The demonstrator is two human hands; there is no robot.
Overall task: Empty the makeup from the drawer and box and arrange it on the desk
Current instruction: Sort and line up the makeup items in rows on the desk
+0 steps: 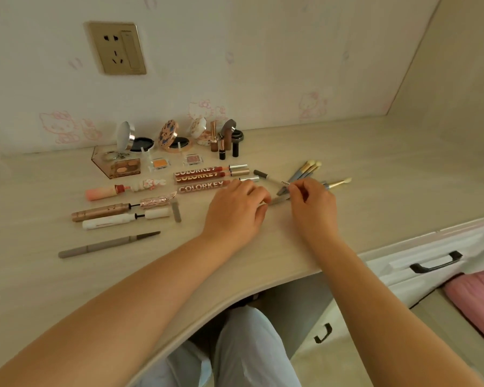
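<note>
Makeup lies in rows on the pale desk [375, 174]. Three Colorkey lip glosses [204, 177] lie side by side in the middle, with open compacts [173, 138] and lipsticks [221, 143] behind them. My left hand [235, 210] and my right hand [310, 202] meet over a thin grey pencil [278, 201], each pinching one end. Blue-handled brushes [305, 173] fan out just behind my right hand. Mascaras [106, 213] and a long grey pencil [106, 244] lie at the left.
A clear box [115, 166] holding a palette stands at the back left. A wall socket [116, 48] sits above. A white drawer with a black handle [435, 262] is at the right, below the desk edge, beside pink fabric [481, 300].
</note>
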